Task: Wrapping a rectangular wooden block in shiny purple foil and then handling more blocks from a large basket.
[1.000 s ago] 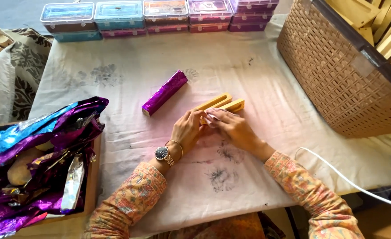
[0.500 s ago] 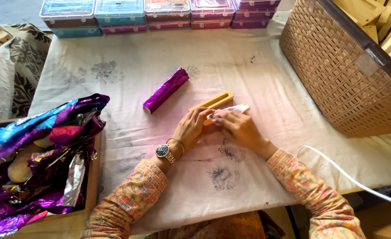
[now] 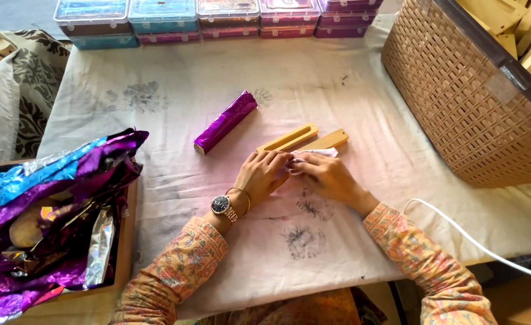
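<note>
done: one purple-wrapped bar (image 3: 225,121) set aside | now: left hand (image 3: 264,176), right hand (image 3: 325,174) pinch white paper (image 3: 317,153) beside two wooden pieces (image 3: 304,139) | left: wrapping, foil pile (image 3: 49,210) untouched

Cloth-covered table (image 3: 349,90) (stained), daylight

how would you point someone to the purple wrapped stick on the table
Start at the big woven basket on the white cloth's right side and look left, past the two bare wooden pieces by the hands. It lies alone, slanted: the foil-wrapped stick, the only shiny purple bar there.
</note>
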